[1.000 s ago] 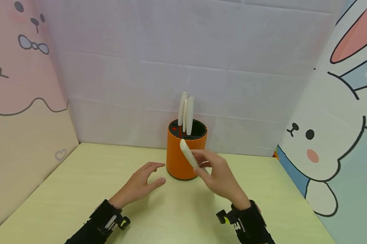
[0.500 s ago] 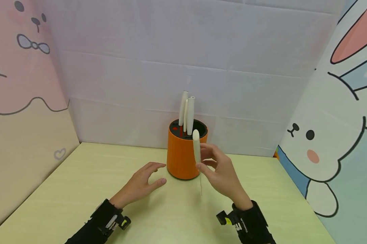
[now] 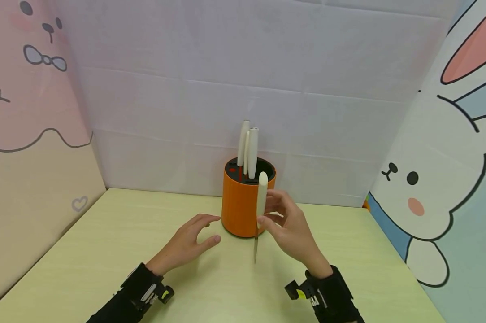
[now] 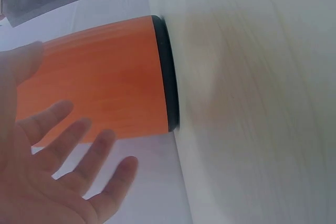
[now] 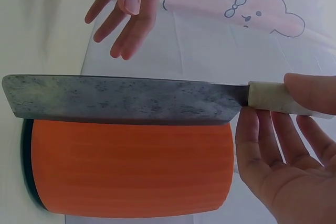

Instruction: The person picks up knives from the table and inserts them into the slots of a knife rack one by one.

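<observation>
My right hand (image 3: 285,229) pinches the pale handle of a kitchen knife (image 3: 262,195) between thumb and fingers. The handle points up and the blade hangs down, in front of an orange knife block (image 3: 240,208). In the right wrist view the knife's broad, speckled grey blade (image 5: 126,98) shows in full, squared off at its tip. Several pale-handled knives (image 3: 252,152) stand in the block's black slotted top. My left hand (image 3: 184,244) hovers left of the block, fingers spread and holding nothing; the left wrist view shows its fingers (image 4: 94,156) apart in front of the block's side.
A pale yellow table (image 3: 146,220) bears the block near its back edge. Behind rises a white sheet wall (image 3: 166,112). Side panels carry cartoon animals, a rabbit (image 3: 432,188) on the right and a pink bear on the left. Both wrists wear black camera straps (image 3: 142,289).
The knife in my right hand has turned from a leftward slant to nearly upright, its blade now showing below the hand. My left hand has stayed about where it was.
</observation>
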`<state>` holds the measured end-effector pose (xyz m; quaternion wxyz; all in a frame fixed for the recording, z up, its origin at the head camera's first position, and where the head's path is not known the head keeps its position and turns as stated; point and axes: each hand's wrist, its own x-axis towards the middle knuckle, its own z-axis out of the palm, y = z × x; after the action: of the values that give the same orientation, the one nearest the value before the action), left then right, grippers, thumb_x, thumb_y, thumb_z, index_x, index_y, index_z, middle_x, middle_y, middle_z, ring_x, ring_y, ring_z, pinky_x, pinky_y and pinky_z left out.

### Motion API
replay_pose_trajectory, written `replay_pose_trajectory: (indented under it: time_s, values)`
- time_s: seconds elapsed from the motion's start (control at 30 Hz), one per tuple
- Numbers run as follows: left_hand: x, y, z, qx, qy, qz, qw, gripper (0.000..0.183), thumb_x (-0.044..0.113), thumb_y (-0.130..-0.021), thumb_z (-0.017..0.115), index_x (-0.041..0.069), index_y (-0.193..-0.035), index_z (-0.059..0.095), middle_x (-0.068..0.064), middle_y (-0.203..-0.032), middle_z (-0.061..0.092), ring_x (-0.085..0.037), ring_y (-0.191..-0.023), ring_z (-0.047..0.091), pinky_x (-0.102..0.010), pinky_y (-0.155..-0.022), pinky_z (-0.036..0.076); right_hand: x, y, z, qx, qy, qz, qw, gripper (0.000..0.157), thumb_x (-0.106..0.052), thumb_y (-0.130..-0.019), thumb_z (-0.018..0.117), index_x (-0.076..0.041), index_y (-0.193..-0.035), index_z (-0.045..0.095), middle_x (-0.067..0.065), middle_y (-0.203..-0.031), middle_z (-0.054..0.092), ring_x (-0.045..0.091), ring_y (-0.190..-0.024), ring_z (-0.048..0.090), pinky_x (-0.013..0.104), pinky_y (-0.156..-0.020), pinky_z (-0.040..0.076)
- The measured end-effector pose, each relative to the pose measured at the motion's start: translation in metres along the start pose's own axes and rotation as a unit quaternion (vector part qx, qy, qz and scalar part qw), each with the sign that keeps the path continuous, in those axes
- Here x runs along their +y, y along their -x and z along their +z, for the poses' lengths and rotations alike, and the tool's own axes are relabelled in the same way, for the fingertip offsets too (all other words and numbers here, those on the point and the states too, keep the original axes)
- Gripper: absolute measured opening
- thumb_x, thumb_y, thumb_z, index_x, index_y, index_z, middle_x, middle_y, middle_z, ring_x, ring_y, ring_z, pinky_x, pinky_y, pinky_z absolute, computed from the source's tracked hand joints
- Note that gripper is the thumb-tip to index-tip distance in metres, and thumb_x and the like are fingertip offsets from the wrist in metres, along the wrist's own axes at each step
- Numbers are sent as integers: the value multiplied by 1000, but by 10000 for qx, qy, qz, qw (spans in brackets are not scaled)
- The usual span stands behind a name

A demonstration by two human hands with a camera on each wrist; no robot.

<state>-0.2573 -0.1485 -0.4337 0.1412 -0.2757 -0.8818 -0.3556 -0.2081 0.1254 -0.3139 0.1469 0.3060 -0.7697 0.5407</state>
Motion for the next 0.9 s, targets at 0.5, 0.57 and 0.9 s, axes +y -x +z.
replay_pose_trajectory:
  time_s: [0.5, 0.57, 0.9]
  values:
    - [19, -20, -7, 453, 810, 446, 9947, 40, 40, -95, 60, 25, -131, 54, 3, -122, 57, -9, -100, 56, -30, -77, 55, 3, -4, 4, -130, -222, -2, 9997, 48, 9, -86, 64, -2, -128, 46, 18, -104, 57, 32, -93, 57, 33, -83, 54]
    - [28, -28, -9, 424, 854, 552, 9939, 42, 39, -95, 59, 20, -132, 54, 1, -122, 57, -8, -99, 56, -29, -77, 55, 3, -4, 3, -103, -221, 24, 9997, 48, 9, -85, 65, -2, -128, 46, 17, -104, 57, 32, -93, 57, 33, -83, 54]
    - [79, -73, -16, 597, 1259, 1062, 9845, 39, 41, -96, 57, 24, -131, 54, 4, -118, 58, -5, -100, 54, -29, -80, 53, 6, -2, 1, -70, -324, -11, 9995, 48, 9, -86, 64, -1, -129, 45, 19, -105, 55, 33, -92, 57, 35, -82, 54]
